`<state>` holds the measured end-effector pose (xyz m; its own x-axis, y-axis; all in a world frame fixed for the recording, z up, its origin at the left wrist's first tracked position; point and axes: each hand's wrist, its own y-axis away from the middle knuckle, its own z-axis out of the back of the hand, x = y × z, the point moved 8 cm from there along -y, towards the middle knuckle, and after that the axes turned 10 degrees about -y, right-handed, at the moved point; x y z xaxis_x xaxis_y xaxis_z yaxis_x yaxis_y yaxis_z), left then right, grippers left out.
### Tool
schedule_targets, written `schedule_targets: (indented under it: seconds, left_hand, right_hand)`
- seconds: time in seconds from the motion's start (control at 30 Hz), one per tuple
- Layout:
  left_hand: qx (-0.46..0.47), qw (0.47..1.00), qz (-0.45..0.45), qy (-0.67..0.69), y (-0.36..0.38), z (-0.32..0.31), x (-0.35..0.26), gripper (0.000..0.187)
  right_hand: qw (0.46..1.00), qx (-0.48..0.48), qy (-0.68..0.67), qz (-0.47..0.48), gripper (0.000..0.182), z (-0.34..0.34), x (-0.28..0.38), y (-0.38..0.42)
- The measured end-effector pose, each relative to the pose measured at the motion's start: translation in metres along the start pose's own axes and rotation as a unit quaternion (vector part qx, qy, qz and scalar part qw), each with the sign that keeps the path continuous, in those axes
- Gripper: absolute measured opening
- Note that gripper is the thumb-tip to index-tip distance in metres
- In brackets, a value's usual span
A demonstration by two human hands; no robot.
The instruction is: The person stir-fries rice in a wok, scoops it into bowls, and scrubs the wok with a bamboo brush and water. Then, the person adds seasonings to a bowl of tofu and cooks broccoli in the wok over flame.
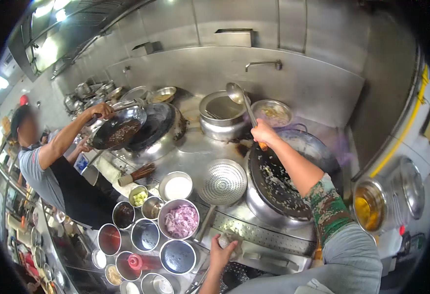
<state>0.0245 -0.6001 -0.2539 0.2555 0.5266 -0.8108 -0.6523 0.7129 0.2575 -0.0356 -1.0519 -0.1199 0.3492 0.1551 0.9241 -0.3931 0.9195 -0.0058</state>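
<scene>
My right hand (264,133) is wrapped round the handle of a long metal ladle (249,109). The ladle's bowl points up and away, near the rim of a large pot (221,104). Below my right forearm sits a big dark wok (274,196) with pale chopped pieces (275,179) scattered inside. Low in the middle, my left hand (220,255) is closed round a small greyish bundle that looks like a crumpled rag (227,239), beside the stove's front edge. A perforated strainer (222,182) lies between the two hands, its handle toward my left hand.
Several containers crowd the left front, including a bowl of sliced onions (181,220) and a red squeeze bottle (144,263). A co-worker (53,161) tilts another wok (118,130) at the left burner. A wall tap (264,64) juts out behind. A pot with yellow liquid (368,208) stands right.
</scene>
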Motion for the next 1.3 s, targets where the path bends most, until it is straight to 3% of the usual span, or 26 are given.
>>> schedule_targets:
  seconds: [0.03, 0.07, 0.1, 0.13, 0.17, 0.2, 0.23, 0.3, 0.33, 0.4, 0.5, 0.57, 0.63, 0.7, 0.83, 0.97, 1.03, 1.17, 1.23, 1.3]
  left_hand:
    - [-0.010, 1.000, 0.003, -0.002, -0.006, -0.013, 0.018, 0.080]
    - [-0.033, 0.997, -0.012, -0.068, -0.012, -0.023, 0.035, 0.081]
    - [-0.054, 0.989, -0.028, -0.133, -0.017, -0.026, 0.039, 0.083]
    - [-0.057, 0.986, -0.036, -0.152, -0.014, -0.022, 0.029, 0.085]
    - [-0.059, 0.986, -0.035, -0.153, -0.011, -0.019, 0.021, 0.085]
    - [-0.058, 0.989, -0.008, -0.139, -0.007, -0.018, 0.018, 0.086]
    - [-0.057, 0.990, 0.015, -0.125, -0.007, -0.015, 0.018, 0.087]
    - [-0.064, 0.991, 0.005, -0.120, -0.008, -0.014, 0.022, 0.088]
    - [-0.061, 0.990, -0.001, -0.128, -0.011, -0.015, 0.024, 0.089]
    - [-0.054, 0.989, -0.018, -0.138, -0.013, -0.016, 0.024, 0.089]
    - [-0.048, 0.986, -0.029, -0.156, -0.011, -0.015, 0.020, 0.088]
    - [-0.124, 0.945, -0.162, -0.256, 0.003, -0.009, -0.006, 0.088]
    - [-0.121, 0.948, -0.157, -0.247, 0.018, -0.002, -0.040, 0.081]
    - [-0.163, 0.900, -0.327, -0.239, 0.040, -0.002, -0.087, 0.068]
    - [-0.097, 0.875, -0.428, -0.204, 0.062, -0.026, -0.162, 0.039]
    - [-0.044, 0.850, -0.491, -0.185, 0.073, -0.064, -0.204, 0.034]
    - [-0.025, 0.838, -0.514, -0.184, 0.072, -0.084, -0.215, 0.033]
    - [-0.012, 0.817, -0.553, -0.162, 0.068, -0.120, -0.221, 0.025]
    - [0.043, 0.832, -0.524, -0.174, 0.059, -0.133, -0.216, 0.023]
    - [0.057, 0.831, -0.532, -0.155, 0.052, -0.137, -0.213, 0.021]
  right_hand:
    - [0.995, -0.008, 0.095, 0.012, 0.031, -0.007, -0.011, -0.021]
    - [0.961, 0.061, 0.233, 0.135, 0.014, -0.026, -0.005, -0.032]
    - [0.962, 0.062, 0.228, 0.140, 0.014, -0.027, 0.003, -0.035]
    - [0.997, 0.072, -0.029, -0.014, 0.006, -0.019, -0.009, -0.040]
    - [0.941, 0.077, -0.281, -0.170, 0.017, -0.024, -0.022, -0.035]
    - [0.830, 0.142, -0.493, -0.220, 0.021, -0.025, -0.023, -0.039]
    - [0.683, 0.165, -0.658, -0.272, 0.016, -0.021, -0.004, -0.020]
    - [0.579, 0.195, -0.747, -0.262, 0.010, -0.009, 0.009, -0.006]
    - [0.579, 0.193, -0.749, -0.258, 0.010, -0.003, 0.009, 0.002]
    - [0.495, 0.232, -0.805, -0.232, 0.008, 0.013, 0.022, 0.024]
    - [0.458, 0.218, -0.830, -0.233, 0.009, 0.047, 0.032, 0.075]
    - [0.463, 0.200, -0.834, -0.222, 0.008, 0.071, 0.030, 0.110]
    - [0.564, 0.150, -0.793, -0.176, 0.007, 0.102, 0.028, 0.152]
    - [0.561, 0.134, -0.788, -0.215, 0.008, 0.123, 0.018, 0.192]
    - [0.710, 0.028, -0.675, -0.197, 0.008, 0.177, -0.003, 0.268]
    - [0.821, -0.035, -0.525, -0.221, 0.013, 0.227, -0.026, 0.334]
    - [0.866, -0.106, -0.451, -0.190, 0.005, 0.253, -0.036, 0.368]
    - [0.895, -0.098, -0.379, -0.212, 0.018, 0.276, -0.043, 0.424]
    - [0.900, -0.182, -0.329, -0.221, 0.032, 0.282, -0.023, 0.463]
    - [0.897, -0.183, -0.325, -0.239, 0.041, 0.281, -0.024, 0.495]
